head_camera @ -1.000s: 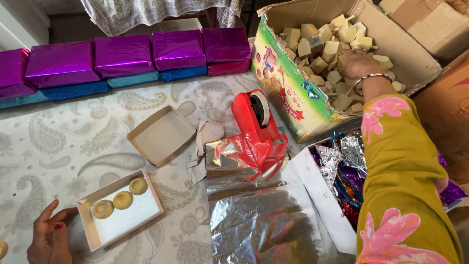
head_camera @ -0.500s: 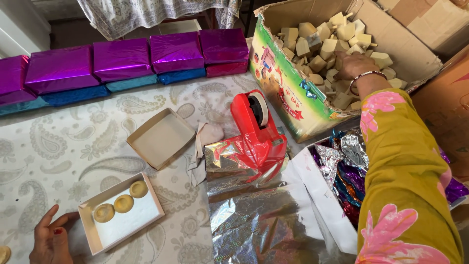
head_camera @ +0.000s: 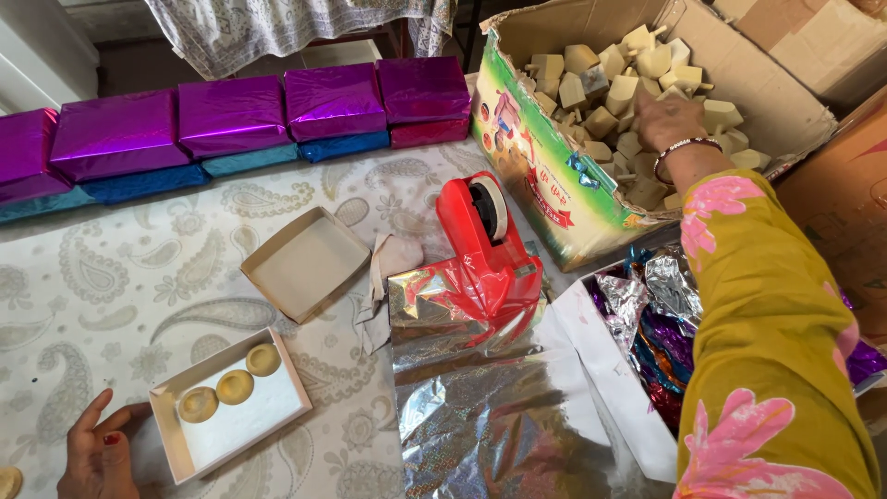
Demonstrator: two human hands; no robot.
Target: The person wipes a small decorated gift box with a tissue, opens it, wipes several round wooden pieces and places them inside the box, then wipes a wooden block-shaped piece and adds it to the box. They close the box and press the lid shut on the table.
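Note:
My right hand [head_camera: 667, 118] reaches into a large open cardboard box [head_camera: 545, 176] filled with several pale, beige moulded pieces [head_camera: 610, 92]. The palm faces down on the pile and the fingers are hidden among the pieces. A bangle sits on that wrist, and the sleeve is yellow with pink flowers. My left hand [head_camera: 97, 453] rests at the bottom left with its fingers spread, touching the corner of a small open white box [head_camera: 277, 416]. That box holds three round golden discs [head_camera: 231, 386].
An empty box lid [head_camera: 307, 263] lies mid-table beside a red tape dispenser [head_camera: 485, 245] that stands on silver holographic foil [head_camera: 480, 416]. Purple and blue wrapped boxes [head_camera: 231, 120] line the far edge. A white container of crumpled foil wrappers [head_camera: 656, 323] sits on the right.
My right hand has shifted slightly among the pieces in the cardboard box. My left hand stays by the small white box.

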